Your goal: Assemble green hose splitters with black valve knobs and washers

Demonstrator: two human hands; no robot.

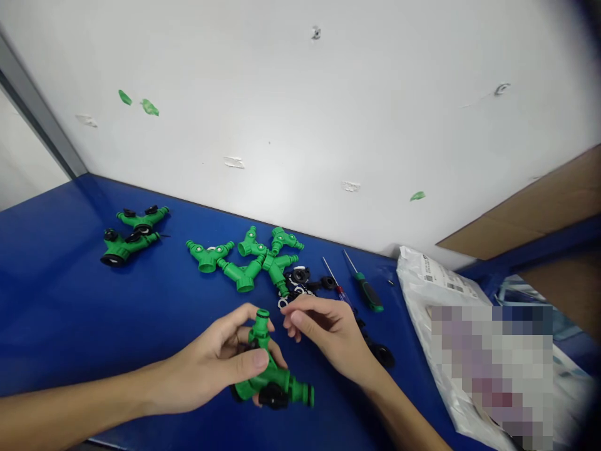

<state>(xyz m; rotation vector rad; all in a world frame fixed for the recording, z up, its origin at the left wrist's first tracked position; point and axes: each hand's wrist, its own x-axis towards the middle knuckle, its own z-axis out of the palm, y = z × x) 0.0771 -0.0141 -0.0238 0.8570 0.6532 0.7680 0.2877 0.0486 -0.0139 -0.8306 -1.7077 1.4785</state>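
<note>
My left hand [220,363] is wrapped round a green Y-shaped hose splitter [271,376] with a black knob, held just above the blue table [70,313]. One of its green ports points up between my two hands. My right hand [328,332] hovers beside that port, fingers curled with thumb and forefinger close together; whatever is between them is too small to name. Just beyond my right hand lies a small heap of black knobs and white rings [300,282].
Several bare green splitters [248,260] lie mid-table. Two splitters with black knobs [129,235] sit at the far left. Two screwdrivers [364,285] lie to the right, then a white plastic bag [451,326]. A white wall [300,113] bounds the table behind.
</note>
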